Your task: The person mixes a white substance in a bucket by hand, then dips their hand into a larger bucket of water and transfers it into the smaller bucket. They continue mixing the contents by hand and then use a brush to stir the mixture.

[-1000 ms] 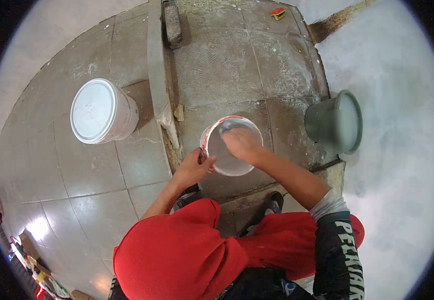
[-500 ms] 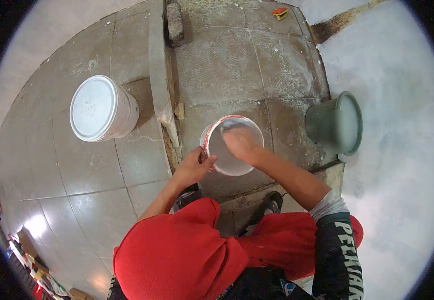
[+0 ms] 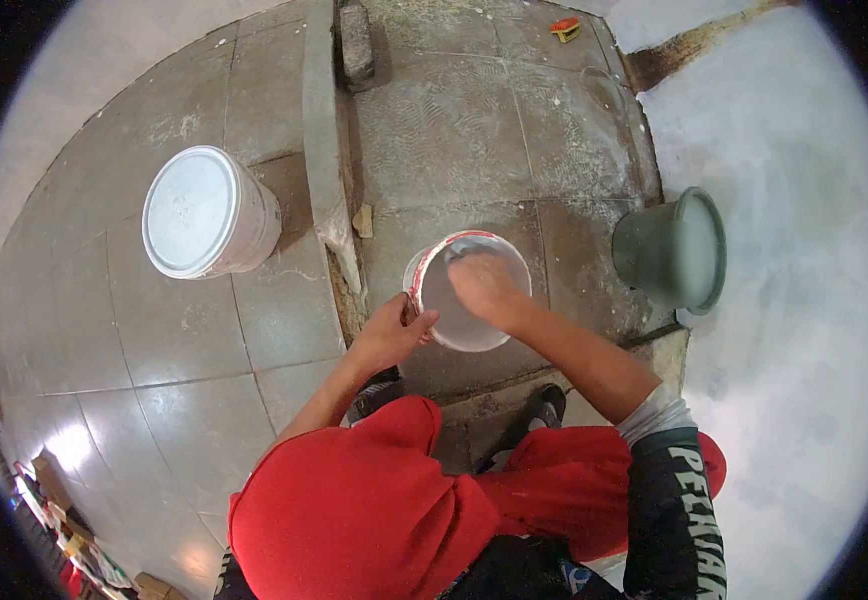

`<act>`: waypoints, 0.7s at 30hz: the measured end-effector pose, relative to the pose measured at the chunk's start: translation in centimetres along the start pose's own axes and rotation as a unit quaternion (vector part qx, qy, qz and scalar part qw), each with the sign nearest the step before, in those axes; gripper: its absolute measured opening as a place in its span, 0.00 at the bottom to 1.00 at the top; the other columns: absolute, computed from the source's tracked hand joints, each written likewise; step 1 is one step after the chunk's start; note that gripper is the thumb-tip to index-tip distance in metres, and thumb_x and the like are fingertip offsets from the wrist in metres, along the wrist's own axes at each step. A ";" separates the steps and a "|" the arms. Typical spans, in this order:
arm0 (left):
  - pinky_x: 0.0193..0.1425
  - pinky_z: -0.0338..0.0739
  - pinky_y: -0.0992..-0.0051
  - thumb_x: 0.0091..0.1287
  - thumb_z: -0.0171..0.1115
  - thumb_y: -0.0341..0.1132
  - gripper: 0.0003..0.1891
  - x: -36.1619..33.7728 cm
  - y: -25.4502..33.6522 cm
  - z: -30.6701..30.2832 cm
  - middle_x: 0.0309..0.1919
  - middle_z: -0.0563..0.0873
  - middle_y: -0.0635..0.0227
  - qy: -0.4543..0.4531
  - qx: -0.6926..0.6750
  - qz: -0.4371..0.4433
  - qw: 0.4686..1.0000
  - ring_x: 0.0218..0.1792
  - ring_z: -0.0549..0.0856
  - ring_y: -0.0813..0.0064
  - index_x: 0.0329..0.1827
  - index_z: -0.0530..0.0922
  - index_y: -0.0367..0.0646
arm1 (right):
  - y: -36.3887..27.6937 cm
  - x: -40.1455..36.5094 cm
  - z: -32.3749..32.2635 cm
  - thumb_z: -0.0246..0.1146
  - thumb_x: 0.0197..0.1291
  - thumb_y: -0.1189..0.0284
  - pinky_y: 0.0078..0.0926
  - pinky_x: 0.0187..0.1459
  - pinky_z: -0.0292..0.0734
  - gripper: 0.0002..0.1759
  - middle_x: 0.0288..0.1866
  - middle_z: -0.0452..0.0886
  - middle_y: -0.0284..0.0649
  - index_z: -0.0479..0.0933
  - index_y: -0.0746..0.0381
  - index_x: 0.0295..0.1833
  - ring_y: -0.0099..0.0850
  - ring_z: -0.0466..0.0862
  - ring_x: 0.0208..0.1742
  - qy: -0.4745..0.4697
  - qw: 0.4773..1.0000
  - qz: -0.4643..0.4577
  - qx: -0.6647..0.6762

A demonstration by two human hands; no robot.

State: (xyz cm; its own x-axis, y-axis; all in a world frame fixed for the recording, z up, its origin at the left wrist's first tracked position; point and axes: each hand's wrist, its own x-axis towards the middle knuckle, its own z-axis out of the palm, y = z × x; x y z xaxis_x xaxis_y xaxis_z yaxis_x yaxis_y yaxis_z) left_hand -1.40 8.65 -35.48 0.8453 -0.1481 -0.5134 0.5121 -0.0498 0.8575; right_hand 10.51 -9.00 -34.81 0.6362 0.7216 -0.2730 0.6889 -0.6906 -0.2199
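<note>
A white bucket (image 3: 478, 347) with red smears along its rim stands on the tiled floor in front of my feet. My left hand (image 3: 389, 332) is closed on the left side of its rim, thumb over the edge. Down inside the bucket is my right hand (image 3: 484, 287), fingers closed at the far inner side. A small greyish thing shows at those fingertips, too hidden to name. Pale grey, smooth-looking contents lie below the hand.
A larger lidded white bucket (image 3: 194, 212) stands to the left, beyond a raised concrete ledge (image 3: 322, 130). At right, a green bucket (image 3: 654, 248) sits near the pale wall. Farther off are a grey block (image 3: 357, 45) and an orange-and-yellow brush (image 3: 565, 29).
The view has shifted very slightly. My left hand keeps its hold on the rim, and my right hand stays in the bucket with barely any movement.
</note>
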 end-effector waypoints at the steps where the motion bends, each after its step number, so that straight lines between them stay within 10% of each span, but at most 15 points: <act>1: 0.39 0.79 0.73 0.73 0.61 0.45 0.20 0.1 -0.1 0.0 0.29 0.84 0.61 -0.002 0.009 0.002 1.000 0.32 0.84 0.74 0.40 0.73 0.33 | -0.8 -0.4 0.1 0.59 0.54 0.71 0.49 0.41 0.79 0.09 0.35 0.85 0.52 0.83 0.62 0.29 0.48 0.86 0.41 -0.014 1.000 -0.002 0.026; 5: 0.39 0.79 0.73 0.73 0.62 0.45 0.20 0.2 -0.2 0.0 0.29 0.84 0.61 -0.004 0.009 0.009 1.000 0.32 0.84 0.75 0.40 0.73 0.33 | -1.8 -2.3 -0.9 0.60 0.52 0.73 0.49 0.42 0.80 0.08 0.34 0.85 0.51 0.84 0.63 0.31 0.48 0.87 0.40 -0.150 0.987 -0.007 0.057; 11: 0.38 0.79 0.73 0.73 0.62 0.45 0.20 0.2 -0.5 0.1 0.29 0.83 0.62 -0.004 -0.012 0.015 1.000 0.32 0.84 0.76 0.40 0.73 0.32 | 1.2 -1.6 -0.4 0.61 0.52 0.73 0.51 0.44 0.80 0.08 0.36 0.85 0.54 0.85 0.62 0.34 0.49 0.87 0.41 -0.023 0.999 -0.010 -0.022; 21: 0.39 0.80 0.74 0.73 0.61 0.43 0.18 0.4 -0.8 0.0 0.31 0.85 0.61 -0.009 -0.003 0.015 1.000 0.32 0.85 0.75 0.41 0.74 0.32 | 0.5 -2.7 -0.4 0.63 0.49 0.72 0.52 0.47 0.79 0.08 0.37 0.85 0.54 0.84 0.61 0.34 0.51 0.86 0.41 -0.141 0.988 -0.024 0.051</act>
State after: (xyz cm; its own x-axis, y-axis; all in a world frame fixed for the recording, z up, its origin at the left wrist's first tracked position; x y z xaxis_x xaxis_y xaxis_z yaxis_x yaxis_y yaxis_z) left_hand -1.47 8.61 -36.34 0.8570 -0.1680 -0.4871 0.4879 -0.0398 0.8720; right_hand 9.26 -11.24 -33.80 0.4726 0.7213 -0.5064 0.6675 -0.6681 -0.3287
